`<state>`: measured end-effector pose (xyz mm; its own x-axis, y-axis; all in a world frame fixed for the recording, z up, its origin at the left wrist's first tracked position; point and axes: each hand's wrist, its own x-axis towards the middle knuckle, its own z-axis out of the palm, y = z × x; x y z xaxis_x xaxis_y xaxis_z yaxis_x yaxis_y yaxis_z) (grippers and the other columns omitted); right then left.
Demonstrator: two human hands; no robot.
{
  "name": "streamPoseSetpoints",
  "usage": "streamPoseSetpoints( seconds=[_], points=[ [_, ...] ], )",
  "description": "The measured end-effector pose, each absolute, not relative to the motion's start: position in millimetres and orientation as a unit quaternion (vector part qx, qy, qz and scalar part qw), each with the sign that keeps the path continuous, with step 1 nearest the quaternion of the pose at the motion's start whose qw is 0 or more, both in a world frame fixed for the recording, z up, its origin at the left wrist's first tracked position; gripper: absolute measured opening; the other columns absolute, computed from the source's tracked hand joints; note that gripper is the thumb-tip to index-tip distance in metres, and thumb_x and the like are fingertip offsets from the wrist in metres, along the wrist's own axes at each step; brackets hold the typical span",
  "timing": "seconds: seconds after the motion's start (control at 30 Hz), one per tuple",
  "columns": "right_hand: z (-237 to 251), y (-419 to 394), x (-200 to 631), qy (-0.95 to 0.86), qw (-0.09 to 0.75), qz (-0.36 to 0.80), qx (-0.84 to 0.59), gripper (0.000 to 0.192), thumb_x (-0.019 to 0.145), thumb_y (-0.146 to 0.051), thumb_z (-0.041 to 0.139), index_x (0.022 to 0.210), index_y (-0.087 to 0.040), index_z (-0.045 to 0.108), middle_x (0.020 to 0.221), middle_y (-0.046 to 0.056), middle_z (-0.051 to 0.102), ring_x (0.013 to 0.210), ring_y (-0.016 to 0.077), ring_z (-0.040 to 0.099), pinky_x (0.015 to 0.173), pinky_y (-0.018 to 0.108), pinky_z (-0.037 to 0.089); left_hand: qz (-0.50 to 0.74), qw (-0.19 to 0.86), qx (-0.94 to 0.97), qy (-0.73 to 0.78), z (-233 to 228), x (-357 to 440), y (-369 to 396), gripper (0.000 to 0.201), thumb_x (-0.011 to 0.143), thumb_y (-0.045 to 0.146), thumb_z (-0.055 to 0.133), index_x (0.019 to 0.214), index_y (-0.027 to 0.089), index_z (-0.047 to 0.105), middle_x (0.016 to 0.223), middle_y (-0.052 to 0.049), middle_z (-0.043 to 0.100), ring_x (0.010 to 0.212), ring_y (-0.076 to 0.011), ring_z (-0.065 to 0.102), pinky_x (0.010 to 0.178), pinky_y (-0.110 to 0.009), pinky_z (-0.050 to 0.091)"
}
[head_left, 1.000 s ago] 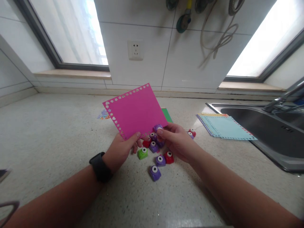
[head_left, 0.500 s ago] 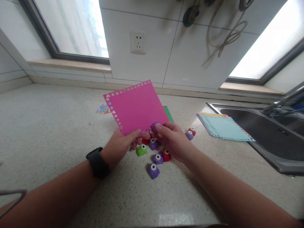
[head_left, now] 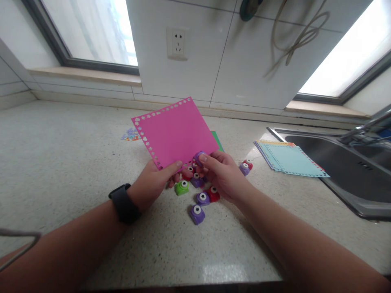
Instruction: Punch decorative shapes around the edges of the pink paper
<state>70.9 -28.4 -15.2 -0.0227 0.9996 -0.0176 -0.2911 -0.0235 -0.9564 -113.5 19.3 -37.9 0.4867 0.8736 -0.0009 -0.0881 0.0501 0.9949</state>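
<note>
A pink sheet of paper [head_left: 177, 134] is held tilted above the counter, with small shapes punched along its top, left and part of its bottom edge. My left hand [head_left: 157, 179] is closed on its lower left edge, thumb on top. In my right hand [head_left: 222, 171] is a purple craft punch [head_left: 199, 158], pinched at the sheet's lower edge with the thumb on it. Beneath and in front of my hands lie more punches: a green punch [head_left: 182, 187], a purple punch [head_left: 197, 213], a red punch [head_left: 214, 194] and several others, some partly hidden.
Punched sheets in light blue [head_left: 301, 159] and other colours lie stacked at the right, overlapping the rim of a steel sink [head_left: 363, 211]. Green paper [head_left: 217, 140] shows behind the pink sheet. Small paper cutouts [head_left: 130, 134] lie at the left. A wall socket [head_left: 178, 42] is behind.
The view has tipped slightly downward, so the wall and counter sit higher in the picture. My hands keep nearly the same hold on the pink paper and the purple punch.
</note>
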Motion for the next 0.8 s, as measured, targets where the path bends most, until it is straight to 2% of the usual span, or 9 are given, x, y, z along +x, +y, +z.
streamPoseSetpoints(
  seconds=[0.13,0.27,0.47,0.8],
  points=[
    [-14.4,-27.9,70.2,-0.426,0.569,0.577,-0.404,0.021,0.084,-0.036,0.077,0.081,-0.017,0.066,0.071,0.001,0.063,0.059,0.0099,0.052,0.054,0.025,0.038,0.377,0.625,0.591,0.345,-38.6,-113.4,19.6,0.032,0.089,0.042,0.064,0.079,0.013,0.074,0.058,-0.001,0.06,0.048,-0.0091,0.047,0.044,-0.022,0.036],
    [-15.0,-28.0,69.9,-0.428,0.569,0.571,-0.408,0.022,0.084,-0.037,0.076,0.082,-0.018,0.065,0.069,0.0,0.061,0.058,0.0104,0.051,0.052,0.025,0.036,0.374,0.628,0.59,0.343,-39.2,-113.5,19.9,0.031,0.09,0.042,0.064,0.083,0.013,0.075,0.065,-0.003,0.065,0.05,-0.0092,0.048,0.045,-0.022,0.036],
    [-13.8,-28.8,69.8,-0.436,0.559,0.558,-0.43,0.023,0.083,-0.039,0.075,0.083,-0.018,0.064,0.069,0.0,0.06,0.059,0.011,0.05,0.054,0.026,0.036,0.361,0.607,0.611,0.357,-30.3,-113.2,16.8,0.033,0.09,0.039,0.062,0.076,0.013,0.075,0.056,0.0,0.058,0.046,-0.0078,0.045,0.044,-0.021,0.034],
    [-14.4,-27.6,70.2,-0.451,0.559,0.543,-0.435,0.024,0.083,-0.041,0.074,0.081,-0.019,0.063,0.069,0.0,0.058,0.06,0.0117,0.049,0.056,0.027,0.036,0.367,0.61,0.605,0.357,-32.4,-112.7,17.3,0.033,0.089,0.04,0.064,0.076,0.013,0.076,0.057,0.0,0.058,0.046,-0.0076,0.044,0.043,-0.021,0.032]
  ],
)
